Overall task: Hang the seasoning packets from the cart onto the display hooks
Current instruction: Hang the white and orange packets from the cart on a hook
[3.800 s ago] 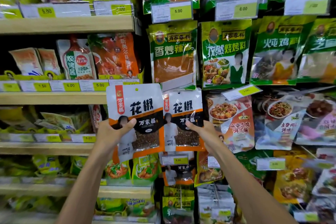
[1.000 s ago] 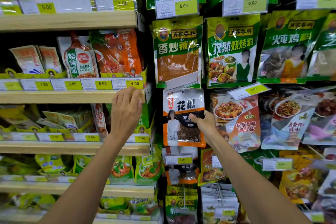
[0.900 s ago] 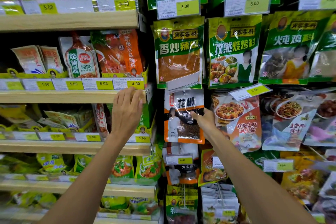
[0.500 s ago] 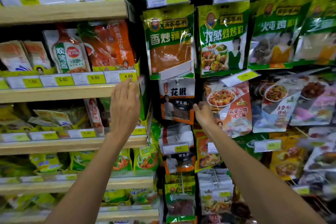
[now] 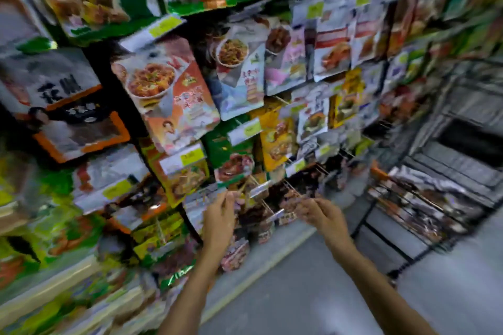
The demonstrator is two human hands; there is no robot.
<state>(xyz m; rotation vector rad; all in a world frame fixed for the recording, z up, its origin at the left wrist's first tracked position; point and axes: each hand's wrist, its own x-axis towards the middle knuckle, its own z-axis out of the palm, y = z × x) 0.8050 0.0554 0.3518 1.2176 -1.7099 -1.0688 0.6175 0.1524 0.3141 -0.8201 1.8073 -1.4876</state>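
Observation:
The view is heavily blurred and tilted. A white, black and orange seasoning packet [image 5: 68,106] hangs on the display hooks at the left edge. My left hand [image 5: 219,219] and my right hand [image 5: 321,212] are both lowered in front of the bottom hooks [image 5: 275,198], fingers loose, holding nothing. The wire cart [image 5: 424,198] stands to the right with more packets [image 5: 430,185] lying in it.
Rows of hanging seasoning packets with yellow price tags [image 5: 245,130] fill the wall. Wooden shelves [image 5: 54,288] with bagged goods sit at the lower left. Grey floor [image 5: 313,294] runs between the display and the cart.
Both hands have left the shelf and the hung packet and dropped down. The view has swung sharply right and down, bringing the cart into sight.

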